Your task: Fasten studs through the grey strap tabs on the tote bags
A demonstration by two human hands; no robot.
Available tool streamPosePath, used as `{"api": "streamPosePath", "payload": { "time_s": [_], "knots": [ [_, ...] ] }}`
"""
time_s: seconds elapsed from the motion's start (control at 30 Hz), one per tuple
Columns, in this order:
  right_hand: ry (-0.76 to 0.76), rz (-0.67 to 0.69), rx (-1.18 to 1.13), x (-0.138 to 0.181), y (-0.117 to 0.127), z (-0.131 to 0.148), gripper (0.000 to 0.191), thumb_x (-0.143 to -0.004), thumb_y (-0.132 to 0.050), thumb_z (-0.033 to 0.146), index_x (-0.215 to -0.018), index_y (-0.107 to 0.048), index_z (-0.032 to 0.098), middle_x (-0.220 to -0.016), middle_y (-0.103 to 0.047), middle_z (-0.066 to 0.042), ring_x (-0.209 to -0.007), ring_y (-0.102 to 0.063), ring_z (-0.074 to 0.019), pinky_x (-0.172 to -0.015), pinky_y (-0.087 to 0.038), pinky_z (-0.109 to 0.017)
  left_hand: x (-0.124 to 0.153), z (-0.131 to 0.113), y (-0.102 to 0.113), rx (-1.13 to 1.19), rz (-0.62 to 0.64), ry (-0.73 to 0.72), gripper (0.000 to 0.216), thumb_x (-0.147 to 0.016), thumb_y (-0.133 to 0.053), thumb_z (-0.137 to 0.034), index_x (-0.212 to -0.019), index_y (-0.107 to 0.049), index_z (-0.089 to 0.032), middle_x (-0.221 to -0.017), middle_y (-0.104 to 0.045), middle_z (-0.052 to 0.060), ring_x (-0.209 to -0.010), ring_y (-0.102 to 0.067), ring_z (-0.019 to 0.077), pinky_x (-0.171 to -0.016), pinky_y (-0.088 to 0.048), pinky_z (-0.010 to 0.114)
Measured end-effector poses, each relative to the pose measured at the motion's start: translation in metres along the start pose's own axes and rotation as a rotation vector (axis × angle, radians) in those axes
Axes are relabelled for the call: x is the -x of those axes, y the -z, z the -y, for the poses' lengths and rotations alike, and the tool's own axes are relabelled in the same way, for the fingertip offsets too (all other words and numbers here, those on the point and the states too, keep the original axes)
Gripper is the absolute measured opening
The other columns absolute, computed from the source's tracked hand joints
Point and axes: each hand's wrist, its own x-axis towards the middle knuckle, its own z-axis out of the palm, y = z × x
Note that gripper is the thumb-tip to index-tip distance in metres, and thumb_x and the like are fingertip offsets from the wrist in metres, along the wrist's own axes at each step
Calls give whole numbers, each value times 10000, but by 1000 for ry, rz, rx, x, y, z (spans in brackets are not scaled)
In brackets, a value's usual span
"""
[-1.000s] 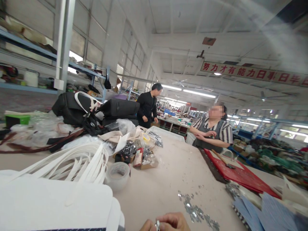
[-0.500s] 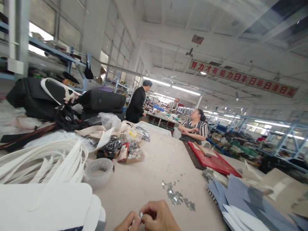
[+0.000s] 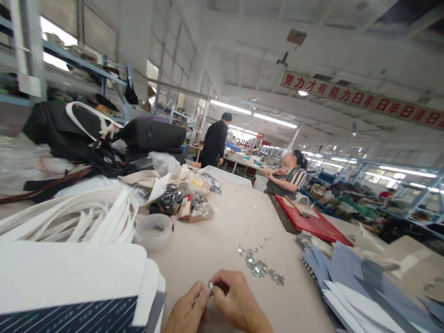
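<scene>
Low in the head view, my left hand (image 3: 190,306) and my right hand (image 3: 239,299) meet at the fingertips above the table. Both are closed in a pinch around a small shiny metal piece (image 3: 210,286). Fingers cover most of it, so its exact kind cannot be made out. Just beyond my right hand, a scattered pile of small silvery metal pieces (image 3: 258,266) lies on the beige tabletop (image 3: 222,236).
To the left are a clear tape roll (image 3: 153,231), white strips (image 3: 100,217) and white panels (image 3: 72,263). A small open box (image 3: 202,213) stands further back. Blue-grey sheets (image 3: 350,273) and a red board (image 3: 312,219) lie right. Two people are beyond the table.
The view has tilted down and turned slightly left, so everything sits shifted in the picture. My hands appear higher, still pinching the small piece. The standing person has moved and turned away.
</scene>
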Motion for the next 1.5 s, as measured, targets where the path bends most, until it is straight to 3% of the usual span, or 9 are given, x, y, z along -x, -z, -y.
{"api": "streamPosePath", "payload": {
  "time_s": [0.1, 0.27, 0.7, 0.97, 1.2, 1.5],
  "knots": [
    [82, 22, 55, 3, 6, 2, 241, -721, -499, 87, -787, -718, 164, -695, -696, -13, -634, -594, -120, -630, -429, -210, 8, -15, 1, 61, 12, 66, 419, -892, -348, -596, -757, -488, -225, -606, -464, -62, -504, -405, 113, -494, -339, 228],
    [160, 72, 103, 4, 10, -1, 230, -746, -503, 81, -847, -691, 168, -708, -676, -9, -630, -582, -115, -641, -425, -220, 8, -12, 1, 147, 48, 84, 367, -909, -370, -547, -859, -525, -218, -683, -537, -61, -422, -375, 71, -395, -283, 199],
    [196, 24, 110, 5, 8, 1, 185, -780, -511, 100, -844, -669, 172, -739, -683, -15, -643, -595, -124, -644, -439, -236, 9, -19, 2, 188, 52, 91, 357, -897, -381, -532, -835, -512, -206, -672, -553, -62, -372, -371, 44, -347, -250, 177],
    [248, 40, 73, 6, 12, 4, 207, -802, -515, 94, -862, -687, 193, -752, -693, -7, -664, -603, -116, -655, -442, -221, 7, -21, 4, 189, 46, 139, 424, -891, -327, -571, -812, -522, -203, -443, -426, -89, -331, -355, 73, -337, -240, 173],
    [251, 65, 93, 4, 13, 5, 220, -788, -518, 87, -869, -694, 192, -726, -689, 1, -626, -595, -107, -629, -439, -213, 7, -15, 5, 204, 54, 127, 467, -889, -334, -607, -780, -532, -199, -450, -438, -80, -345, -332, 67, -348, -248, 168],
    [211, 77, 125, 5, 14, 9, 207, -745, -512, 91, -808, -685, 186, -687, -679, -4, -605, -596, -116, -629, -453, -226, 12, -23, 5, 187, 60, 116, 435, -875, -384, -612, -784, -518, -208, -437, -437, -87, -340, -358, 79, -351, -250, 184]
  ]
}}
